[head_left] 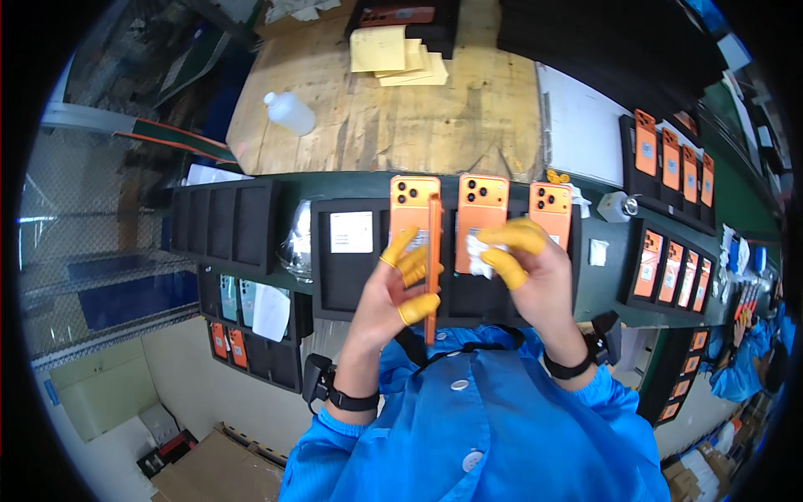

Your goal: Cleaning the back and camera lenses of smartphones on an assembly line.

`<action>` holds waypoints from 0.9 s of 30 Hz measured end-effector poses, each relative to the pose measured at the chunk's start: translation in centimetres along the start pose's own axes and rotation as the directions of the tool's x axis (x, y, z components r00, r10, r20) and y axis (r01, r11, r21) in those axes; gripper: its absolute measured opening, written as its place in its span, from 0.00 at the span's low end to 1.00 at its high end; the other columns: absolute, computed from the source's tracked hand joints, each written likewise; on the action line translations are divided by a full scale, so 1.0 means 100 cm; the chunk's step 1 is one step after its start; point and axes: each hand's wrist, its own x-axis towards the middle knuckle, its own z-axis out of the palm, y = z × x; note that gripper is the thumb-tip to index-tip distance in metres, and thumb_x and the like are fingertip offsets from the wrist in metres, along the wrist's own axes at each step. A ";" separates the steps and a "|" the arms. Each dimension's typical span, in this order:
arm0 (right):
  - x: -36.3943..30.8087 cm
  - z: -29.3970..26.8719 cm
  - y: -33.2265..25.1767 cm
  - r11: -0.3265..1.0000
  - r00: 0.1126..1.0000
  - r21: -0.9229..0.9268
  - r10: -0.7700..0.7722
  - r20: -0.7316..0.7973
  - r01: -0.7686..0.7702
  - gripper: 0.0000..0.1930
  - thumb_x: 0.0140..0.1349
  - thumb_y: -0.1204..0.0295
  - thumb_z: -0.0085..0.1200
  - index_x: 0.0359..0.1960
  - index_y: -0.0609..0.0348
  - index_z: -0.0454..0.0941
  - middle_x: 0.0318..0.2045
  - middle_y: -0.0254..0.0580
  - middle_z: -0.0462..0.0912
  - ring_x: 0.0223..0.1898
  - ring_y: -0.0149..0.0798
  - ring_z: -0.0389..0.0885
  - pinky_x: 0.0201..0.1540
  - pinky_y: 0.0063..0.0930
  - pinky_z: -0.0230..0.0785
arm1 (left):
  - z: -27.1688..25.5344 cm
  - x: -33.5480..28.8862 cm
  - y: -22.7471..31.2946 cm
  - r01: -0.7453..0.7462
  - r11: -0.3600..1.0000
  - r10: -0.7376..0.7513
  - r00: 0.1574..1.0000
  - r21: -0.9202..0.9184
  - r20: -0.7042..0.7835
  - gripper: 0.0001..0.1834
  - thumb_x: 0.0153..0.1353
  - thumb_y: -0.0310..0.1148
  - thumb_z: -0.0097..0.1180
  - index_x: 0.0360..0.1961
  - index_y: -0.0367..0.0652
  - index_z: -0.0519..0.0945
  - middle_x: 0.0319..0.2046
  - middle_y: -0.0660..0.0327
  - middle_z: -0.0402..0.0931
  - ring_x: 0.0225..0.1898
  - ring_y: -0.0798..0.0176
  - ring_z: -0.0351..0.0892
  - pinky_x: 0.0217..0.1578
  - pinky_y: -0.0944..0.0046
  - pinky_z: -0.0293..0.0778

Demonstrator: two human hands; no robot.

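Note:
My left hand (401, 284), with yellow finger cots, grips an orange phone (433, 276) turned edge-on, its narrow side toward me. A crumpled white wipe (480, 254) is pinched in the yellow-tipped fingers of my right hand (535, 263), just right of that phone. Below both hands lies a black compartment tray (339, 280). Three orange phones rest at its far side, camera side up: a left phone (410, 197), partly hidden by the held one, a middle phone (483, 201) and a right phone (550, 207). A white printed label sheet (351, 232) lies in the tray's left compartment.
Left stands an empty black tray (224, 222), with a stacked tray of phones (251, 368) nearer me. Trays of orange phones (669, 268) line the right. A white bottle (289, 114) and yellow paper sheets (393, 54) sit on the wooden board (376, 125). A metal-topped dispenser bottle (616, 207) stands right.

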 end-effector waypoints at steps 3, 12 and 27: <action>0.025 0.004 -0.017 0.909 0.969 -0.354 -0.245 -0.031 0.219 0.10 0.54 0.78 0.60 0.39 0.58 0.81 0.33 0.41 0.79 0.30 0.36 0.79 0.30 0.27 0.71 | 0.020 -0.009 -0.009 0.027 0.999 -0.024 0.991 -0.025 0.129 0.51 0.46 0.15 0.64 0.69 0.46 0.50 0.63 0.53 0.57 0.60 0.59 0.63 0.52 0.60 0.70; -0.019 -0.001 -0.011 0.777 0.915 -0.485 -0.358 0.186 0.403 0.18 0.45 0.83 0.57 0.41 0.58 0.80 0.31 0.45 0.78 0.33 0.45 0.78 0.35 0.36 0.74 | 0.033 -0.012 -0.017 0.053 0.999 -0.054 0.995 0.007 0.079 0.48 0.48 0.17 0.63 0.68 0.42 0.51 0.64 0.53 0.57 0.64 0.59 0.60 0.51 0.63 0.70; 0.006 -0.021 -0.012 0.755 0.943 -0.584 -0.329 0.057 0.299 0.11 0.49 0.79 0.60 0.36 0.59 0.81 0.31 0.43 0.80 0.32 0.45 0.79 0.33 0.35 0.74 | 0.051 -0.003 -0.026 0.061 0.995 -0.050 0.991 -0.084 0.124 0.47 0.50 0.14 0.59 0.69 0.42 0.49 0.65 0.56 0.56 0.63 0.61 0.61 0.52 0.65 0.68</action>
